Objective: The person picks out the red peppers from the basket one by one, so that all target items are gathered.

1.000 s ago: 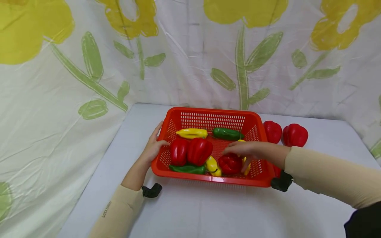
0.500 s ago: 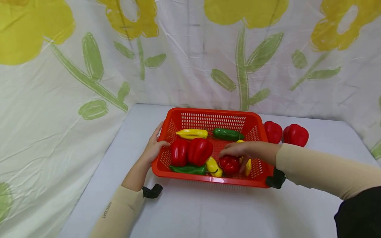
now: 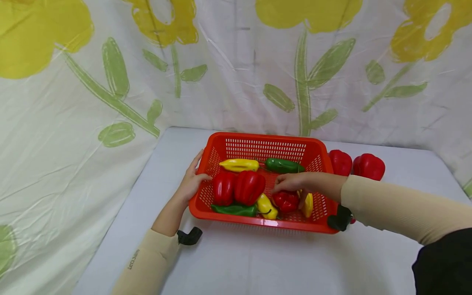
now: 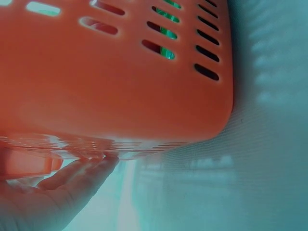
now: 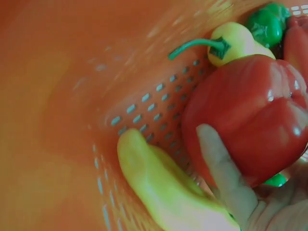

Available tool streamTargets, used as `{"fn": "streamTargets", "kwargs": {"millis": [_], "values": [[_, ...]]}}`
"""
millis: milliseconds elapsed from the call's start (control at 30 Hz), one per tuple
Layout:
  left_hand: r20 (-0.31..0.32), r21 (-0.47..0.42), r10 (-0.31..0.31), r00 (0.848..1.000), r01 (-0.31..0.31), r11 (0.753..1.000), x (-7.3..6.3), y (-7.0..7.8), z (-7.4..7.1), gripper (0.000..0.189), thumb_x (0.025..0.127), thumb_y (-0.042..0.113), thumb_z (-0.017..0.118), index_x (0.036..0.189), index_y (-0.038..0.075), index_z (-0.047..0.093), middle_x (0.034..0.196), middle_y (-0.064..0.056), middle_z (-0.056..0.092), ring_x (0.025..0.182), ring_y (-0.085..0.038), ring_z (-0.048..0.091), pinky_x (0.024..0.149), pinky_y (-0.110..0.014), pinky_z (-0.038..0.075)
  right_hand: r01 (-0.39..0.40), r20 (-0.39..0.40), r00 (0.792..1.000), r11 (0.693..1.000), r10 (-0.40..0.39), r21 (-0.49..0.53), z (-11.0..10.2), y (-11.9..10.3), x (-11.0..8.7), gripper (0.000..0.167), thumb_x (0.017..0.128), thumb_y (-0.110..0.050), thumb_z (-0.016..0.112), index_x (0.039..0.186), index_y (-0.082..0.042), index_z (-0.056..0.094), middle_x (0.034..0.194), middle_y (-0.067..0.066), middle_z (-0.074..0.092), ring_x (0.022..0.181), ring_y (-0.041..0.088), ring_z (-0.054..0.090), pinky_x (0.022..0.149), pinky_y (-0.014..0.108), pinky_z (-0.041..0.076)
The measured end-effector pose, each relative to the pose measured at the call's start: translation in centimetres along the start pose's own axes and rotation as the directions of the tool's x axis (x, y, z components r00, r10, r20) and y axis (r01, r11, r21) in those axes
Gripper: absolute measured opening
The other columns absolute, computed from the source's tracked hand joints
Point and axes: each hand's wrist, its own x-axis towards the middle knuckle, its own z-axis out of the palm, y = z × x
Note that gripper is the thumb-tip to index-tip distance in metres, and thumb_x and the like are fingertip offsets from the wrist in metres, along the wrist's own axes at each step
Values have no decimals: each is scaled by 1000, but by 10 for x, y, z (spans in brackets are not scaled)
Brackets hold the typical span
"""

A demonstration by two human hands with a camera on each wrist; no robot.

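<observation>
A red plastic basket point(image 3: 265, 137) stands on the white table. My left hand point(image 3: 189, 182) grips its left rim, thumb inside and fingers outside; in the left wrist view the fingers point(image 4: 91, 178) lie against the basket's wall. Inside at the right, my right hand point(image 3: 295, 182) holds a red bell pepper point(image 3: 286, 202) from above. The right wrist view has the thumb point(image 5: 224, 168) along this pepper's side. Beside it lie a yellow pepper point(image 3: 308, 205) on the right and another yellow pepper point(image 3: 266, 207) with a dark stem on the left.
Two more red bell peppers point(image 3: 249, 187) sit in the basket's left half, behind a long green pepper point(image 3: 236, 210). Along the back lie a yellow pepper point(image 3: 239, 164) and a green one point(image 3: 284, 166). Red bell peppers point(image 3: 368, 166) stand on the table, right of the basket.
My right hand has shifted slightly left within the basket, with the red bell pepper moving a little the same way. The left hand has stayed on the rim.
</observation>
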Motion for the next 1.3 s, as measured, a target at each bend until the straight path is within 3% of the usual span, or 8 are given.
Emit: {"fn": "streamTargets", "kwargs": {"millis": [100, 300, 400, 800, 1300], "values": [[2, -7, 7, 1000, -7, 1000, -1, 0, 0, 82, 85, -3, 46, 149, 37, 13, 132, -25, 46, 95, -18, 57, 77, -29, 54, 18, -3, 1000, 1000, -18, -12, 1, 0, 1, 42, 85, -32, 62, 117, -10, 47, 118, 17, 49, 108, 33, 50, 69, 43, 57], [8, -2, 11, 1000, -11, 1000, -2, 1, -1, 82, 85, -3, 46, 149, 37, 13, 134, -24, 45, 97, -19, 56, 78, -28, 53, 17, 7, 1000, 1000, -17, -25, 7, 0, 4, 55, 87, -35, 57, 134, -11, 41, 124, 18, 45, 112, 36, 47, 73, 49, 56], [7, 3, 9, 1000, -9, 1000, -2, 1, -1, 82, 85, -2, 46, 149, 37, 13, 135, -23, 44, 100, -21, 56, 79, -29, 53, 19, 2, 1000, 999, -19, -41, 10, 0, 5, 57, 88, -37, 56, 135, -11, 41, 124, 18, 45, 112, 36, 47, 73, 51, 55], [-3, 5, 6, 1000, -6, 1000, -1, 0, 0, 81, 85, -2, 47, 149, 37, 13, 134, -23, 45, 99, -21, 56, 78, -28, 53, 43, 0, 999, 998, -43, -44, 9, 1, 7, 44, 90, -35, 54, 127, -11, 49, 121, 17, 48, 108, 34, 50, 70, 48, 56], [-2, 9, -3, 1000, 3, 1000, -1, 2, 0, 81, 86, -1, 47, 149, 37, 13, 133, -24, 45, 102, -27, 55, 77, -28, 53, 188, -57, 980, 981, -190, -39, -6, 1, -6, 39, 93, -35, 50, 122, -10, 53, 124, 18, 46, 106, 31, 50, 71, 43, 57]]}}
